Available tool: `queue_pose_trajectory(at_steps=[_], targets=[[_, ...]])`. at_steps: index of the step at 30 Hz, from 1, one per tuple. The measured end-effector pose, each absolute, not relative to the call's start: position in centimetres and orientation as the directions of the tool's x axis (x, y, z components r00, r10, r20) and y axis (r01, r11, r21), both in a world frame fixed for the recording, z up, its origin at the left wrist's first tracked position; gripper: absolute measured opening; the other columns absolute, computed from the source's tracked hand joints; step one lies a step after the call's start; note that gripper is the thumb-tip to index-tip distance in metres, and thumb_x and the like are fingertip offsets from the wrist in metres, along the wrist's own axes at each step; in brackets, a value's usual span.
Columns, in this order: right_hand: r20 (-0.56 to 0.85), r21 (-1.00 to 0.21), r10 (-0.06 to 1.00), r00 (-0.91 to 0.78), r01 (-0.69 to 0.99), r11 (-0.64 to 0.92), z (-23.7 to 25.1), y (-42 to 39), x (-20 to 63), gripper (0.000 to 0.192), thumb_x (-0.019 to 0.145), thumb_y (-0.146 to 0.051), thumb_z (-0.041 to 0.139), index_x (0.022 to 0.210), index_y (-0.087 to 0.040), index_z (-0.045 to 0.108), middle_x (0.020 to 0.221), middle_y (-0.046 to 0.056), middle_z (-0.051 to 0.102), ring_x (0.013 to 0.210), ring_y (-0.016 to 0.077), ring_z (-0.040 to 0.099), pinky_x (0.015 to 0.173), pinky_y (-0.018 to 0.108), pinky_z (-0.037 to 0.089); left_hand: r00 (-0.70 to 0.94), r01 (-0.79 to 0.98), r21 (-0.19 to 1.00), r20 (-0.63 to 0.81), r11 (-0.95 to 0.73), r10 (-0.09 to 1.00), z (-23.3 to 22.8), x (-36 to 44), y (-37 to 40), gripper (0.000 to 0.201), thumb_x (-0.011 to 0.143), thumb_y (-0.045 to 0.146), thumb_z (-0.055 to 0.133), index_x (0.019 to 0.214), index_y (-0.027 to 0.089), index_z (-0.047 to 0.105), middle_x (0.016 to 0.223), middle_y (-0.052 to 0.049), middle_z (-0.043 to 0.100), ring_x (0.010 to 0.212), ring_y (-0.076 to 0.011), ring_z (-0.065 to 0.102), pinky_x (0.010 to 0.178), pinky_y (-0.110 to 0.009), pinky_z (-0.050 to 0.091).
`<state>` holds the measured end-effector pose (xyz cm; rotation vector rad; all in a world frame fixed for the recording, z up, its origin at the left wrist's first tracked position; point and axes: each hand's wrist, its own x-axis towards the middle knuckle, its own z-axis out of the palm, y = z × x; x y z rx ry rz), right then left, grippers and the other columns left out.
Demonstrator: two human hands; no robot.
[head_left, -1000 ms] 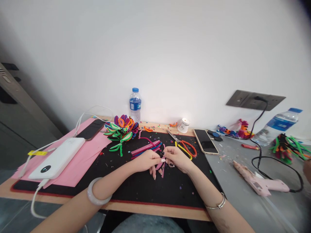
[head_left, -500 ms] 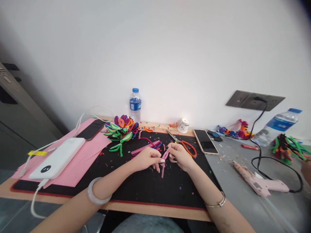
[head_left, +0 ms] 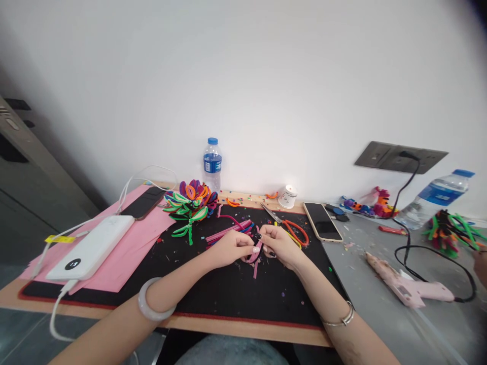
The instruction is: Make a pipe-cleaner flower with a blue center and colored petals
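Pink pipe-cleaner piece (head_left: pixel 255 252) sits mid-frame just above the black mat (head_left: pixel 213 289), pinched at both ends by left hand (head_left: pixel 232 248) and right hand (head_left: pixel 279 246), fingertips closed on it, apparently to bend it; spare stems (head_left: pixel 228 232) and scissors (head_left: pixel 289 229) within reach behind.

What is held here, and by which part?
Both the left hand and right hand pinch a pink pipe cleaner piece near its upper end; its lower end hangs free.

Both forearms reach forward and angle inward until the left hand (head_left: pixel 232 248) and right hand (head_left: pixel 279 246) meet, fingertips nearly touching. Each hand's fingers (head_left: pixel 254 249) are curled and pinched together, wrists low, palms turned inward.
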<state>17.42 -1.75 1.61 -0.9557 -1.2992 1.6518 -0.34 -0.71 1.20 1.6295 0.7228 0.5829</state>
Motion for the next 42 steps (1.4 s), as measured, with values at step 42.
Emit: queue_pose_trajectory(at_steps=[42], targets=[[-0.078,-0.98,0.967,-0.243,-0.159,-0.119,1.8,-1.7,17.4,0.026,0.067,-0.034,0.067,0.064,-0.015,0.048,0.044,-0.007,0.049,0.034,0.0035,0.037,0.035,0.016,0.029,0.689,0.039,0.996,-0.084,0.079,0.72,1.2,-0.4,-0.6,0.032,0.06,0.037,0.07,0.056,0.013,0.05,0.058,0.0,0.063,0.066,-0.017,0.063,0.059,-0.025,0.044]])
